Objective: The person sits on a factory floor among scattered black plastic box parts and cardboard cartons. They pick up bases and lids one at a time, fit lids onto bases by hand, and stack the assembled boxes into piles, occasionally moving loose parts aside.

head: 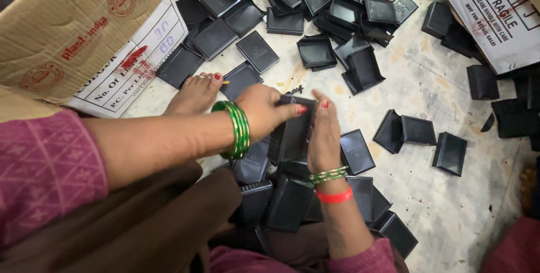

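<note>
My left hand [264, 110] and my right hand [323, 132] both grip one black square plastic tray [292, 135], held upright between them just above my lap. The left thumb lies across its top edge; the right palm presses its right side. Green bangles circle my left wrist; green and red bands circle the right. More black trays [281, 200] lie piled on my lap and beneath the hands. My bare foot [197, 93] rests on the floor to the left of the hands.
Many black trays [315, 3] are scattered over the pale stained floor [450, 205]. An open cardboard box [73, 31] stands at the upper left, another box [500, 14] at the upper right. Three loose trays [419, 132] lie to the right.
</note>
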A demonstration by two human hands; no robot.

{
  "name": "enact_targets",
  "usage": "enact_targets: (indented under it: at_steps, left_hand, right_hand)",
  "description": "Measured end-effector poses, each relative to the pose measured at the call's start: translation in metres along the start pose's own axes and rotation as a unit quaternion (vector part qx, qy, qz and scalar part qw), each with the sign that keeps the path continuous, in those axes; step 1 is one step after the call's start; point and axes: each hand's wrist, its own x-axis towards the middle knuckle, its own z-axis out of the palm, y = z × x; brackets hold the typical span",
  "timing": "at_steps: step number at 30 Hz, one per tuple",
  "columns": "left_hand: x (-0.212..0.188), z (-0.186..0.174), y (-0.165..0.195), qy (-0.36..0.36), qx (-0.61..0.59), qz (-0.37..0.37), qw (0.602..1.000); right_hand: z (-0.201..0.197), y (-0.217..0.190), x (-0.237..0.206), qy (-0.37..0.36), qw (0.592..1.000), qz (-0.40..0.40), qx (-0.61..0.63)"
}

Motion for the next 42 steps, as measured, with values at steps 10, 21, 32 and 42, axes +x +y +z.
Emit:
enact_targets:
  at_steps: [10,21,32,42]
  left_hand:
    - [-0.011,-0.002,0.002,-0.055,0.042,0.085,0.994]
    - [-0.052,-0.028,-0.022,-0.392,0.281,0.140,0.865]
    - [-0.079,-0.112,-0.043,-0.267,0.245,0.044,0.931]
    - [0.006,-0.089,-0.151,0.039,0.457,0.216,0.862]
  right_hand:
    - [-0.002,0.019,-0.001,0.103,0.992,-0.043,-0.062]
    - [-0.057,-0.007,0.007,-0.200,0.948,0.069,-0.236]
    - [-0.124,-0.009,0.165,0.090,0.786,-0.117,-0.600]
    - [-0.083,-0.010,0.294,0.057,0.739,-0.067,-0.668]
